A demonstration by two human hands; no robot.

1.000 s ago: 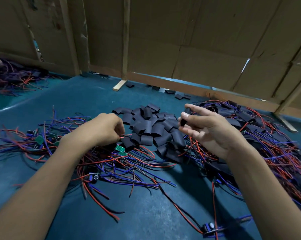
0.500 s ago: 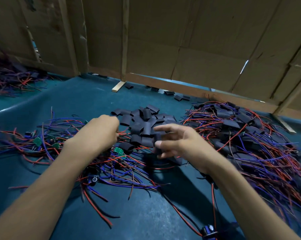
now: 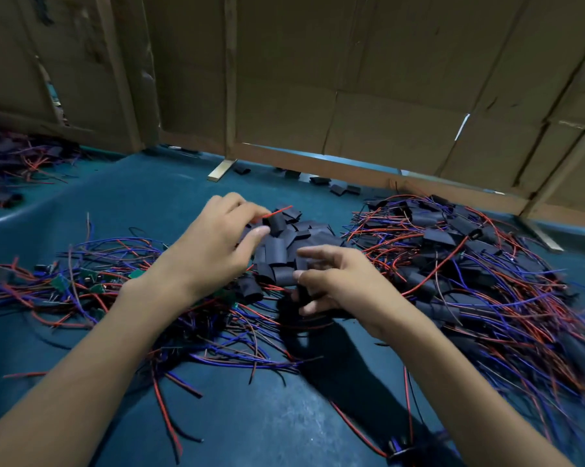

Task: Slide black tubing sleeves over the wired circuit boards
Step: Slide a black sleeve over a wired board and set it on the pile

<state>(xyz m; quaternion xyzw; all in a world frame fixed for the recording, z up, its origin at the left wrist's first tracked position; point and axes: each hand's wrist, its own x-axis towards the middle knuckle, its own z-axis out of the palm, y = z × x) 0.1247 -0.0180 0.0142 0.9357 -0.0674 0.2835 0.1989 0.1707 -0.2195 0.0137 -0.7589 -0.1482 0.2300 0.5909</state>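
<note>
The left hand, at frame centre, pinches a black sleeve with a red wire sticking out. The right hand, just lower right, curls its fingers on another sleeve above the sleeve pile. Unsleeved boards lie left on the worktop, sleeved ones right.
</note>
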